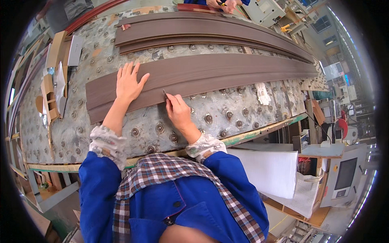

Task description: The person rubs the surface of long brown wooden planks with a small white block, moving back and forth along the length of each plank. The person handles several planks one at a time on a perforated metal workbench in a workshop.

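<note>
Head view, from the left: folded cardboard (57, 46) stands beyond the left end of the grooved dark-brown board (219, 71), which lies flat on a studded metal table (60, 137); were the board pushed leftward, that end could knock the cardboard. On the board near its left end, the left hand (129, 83) rests palm down with fingers spread and thumb held out. The round studs under the board look like rolling balls, so if this palm pressed too lightly or off to one side, the board could slide or swivel. To the right of that palm, at the board's near edge, a small thin dark piece (165, 93) sits pinched between thumb and forefinger of the right hand (178, 113); whether it is a blade or a scraper, I cannot tell. If its edge is sharp, too steep an angle could gouge the brown face, and a slip along the edge toward the left could reach the other thumb. Behind the board lies a stack of similar boards (202, 25), close enough that a shove away from the body might scuff the two together. In front of the board's right half, torn white paper (263, 94) could catch beneath it if the board swung nearer.
</note>
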